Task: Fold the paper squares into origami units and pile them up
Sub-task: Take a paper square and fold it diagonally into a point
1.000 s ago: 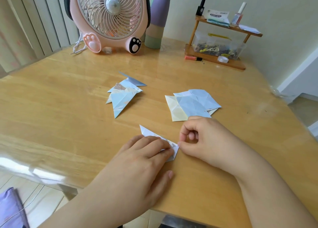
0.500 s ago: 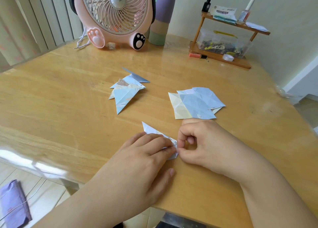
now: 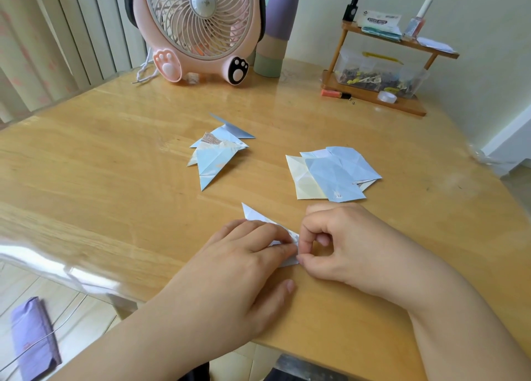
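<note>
A partly folded pale blue paper unit [image 3: 254, 214] lies on the wooden table [image 3: 115, 185] near its front edge, mostly hidden under my hands. My left hand [image 3: 238, 268] presses flat on it with straight fingers. My right hand [image 3: 342, 242] has curled fingers and pinches the paper's right end between thumb and forefinger. A pile of finished pointed units [image 3: 215, 153] sits beyond at the centre. A loose stack of creased paper squares [image 3: 330, 176], blue and cream, lies to the right of that pile.
A pink desk fan [image 3: 198, 30] and a pastel bottle [image 3: 275, 27] stand at the table's back. A small wooden shelf [image 3: 382, 64] with bottles, a clear box and tape stands back right. The table's edge runs close below my hands.
My right hand's fingers have curled tighter and shifted slightly along the paper's right end. My left hand stays pressed on the unit. The view has tilted a little.
</note>
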Demonstrator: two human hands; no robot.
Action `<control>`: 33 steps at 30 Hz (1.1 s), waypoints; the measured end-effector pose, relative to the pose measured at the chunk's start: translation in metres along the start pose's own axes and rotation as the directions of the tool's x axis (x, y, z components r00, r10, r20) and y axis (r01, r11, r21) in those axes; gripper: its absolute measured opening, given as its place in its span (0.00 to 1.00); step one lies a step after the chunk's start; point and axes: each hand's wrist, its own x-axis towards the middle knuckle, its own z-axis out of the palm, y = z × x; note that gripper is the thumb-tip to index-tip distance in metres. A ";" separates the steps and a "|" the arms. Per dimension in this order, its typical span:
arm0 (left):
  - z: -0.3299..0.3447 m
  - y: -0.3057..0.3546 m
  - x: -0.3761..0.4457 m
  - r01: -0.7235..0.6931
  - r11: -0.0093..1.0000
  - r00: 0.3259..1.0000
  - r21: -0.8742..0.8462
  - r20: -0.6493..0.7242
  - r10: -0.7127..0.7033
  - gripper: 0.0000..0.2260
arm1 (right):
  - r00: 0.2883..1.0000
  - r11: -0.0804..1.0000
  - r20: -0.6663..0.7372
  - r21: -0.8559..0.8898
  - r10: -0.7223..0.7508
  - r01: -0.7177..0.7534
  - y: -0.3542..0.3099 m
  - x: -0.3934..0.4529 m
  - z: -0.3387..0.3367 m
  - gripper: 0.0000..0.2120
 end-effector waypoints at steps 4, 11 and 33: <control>0.000 0.000 0.001 -0.002 1.000 1.000 -0.007 0.007 0.002 0.16 | 0.999 0.999 0.025 -0.003 -0.038 0.038 -0.002 -0.001 0.000 0.11; 0.000 -0.004 -0.001 0.049 0.998 0.998 -0.033 -0.049 -0.050 0.18 | 0.999 0.975 -0.025 0.220 0.037 -0.031 0.017 -0.003 -0.010 0.05; -0.001 -0.010 0.014 0.354 0.928 0.884 -0.115 -0.282 -0.372 0.09 | 0.990 0.965 -0.039 0.230 0.137 -0.125 0.017 0.007 0.006 0.05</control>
